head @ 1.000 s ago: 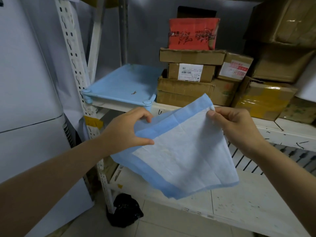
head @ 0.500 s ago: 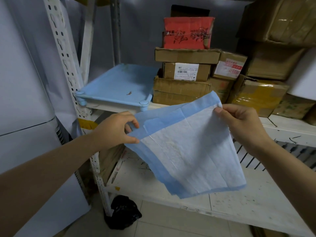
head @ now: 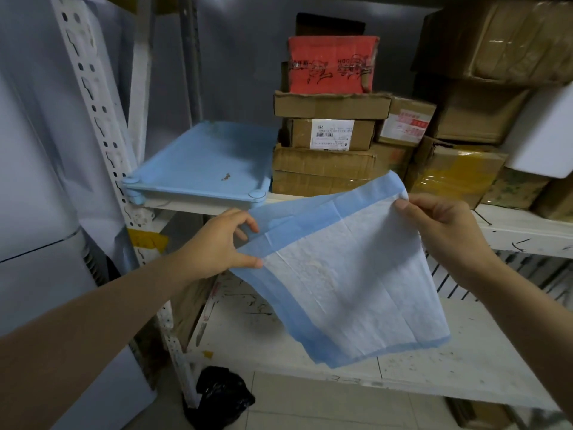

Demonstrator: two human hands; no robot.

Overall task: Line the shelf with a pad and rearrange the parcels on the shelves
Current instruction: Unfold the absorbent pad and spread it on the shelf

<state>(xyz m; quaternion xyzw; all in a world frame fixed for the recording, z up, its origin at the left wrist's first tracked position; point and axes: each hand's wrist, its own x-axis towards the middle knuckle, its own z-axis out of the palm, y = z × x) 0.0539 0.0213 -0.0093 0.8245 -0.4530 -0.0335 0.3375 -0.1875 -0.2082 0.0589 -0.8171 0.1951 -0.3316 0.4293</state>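
I hold a folded pad (head: 344,274), white with a blue border, in the air in front of the white shelves. My left hand (head: 217,246) pinches its left edge and my right hand (head: 440,231) pinches its upper right corner. The pad hangs down over the lower shelf (head: 465,352). On the upper shelf (head: 524,231) stands a stack of brown cardboard parcels (head: 328,162) with a red parcel (head: 331,65) on top. More brown parcels (head: 459,175) fill the right side.
A light blue plastic tray (head: 201,162) lies upside down at the left end of the upper shelf. A perforated white upright (head: 102,119) stands at the left. A black bag (head: 220,395) lies on the tiled floor below. A white appliance (head: 37,212) stands at far left.
Both hands have spread the pad a little wider, my right hand shifting right. The view has swung slightly.
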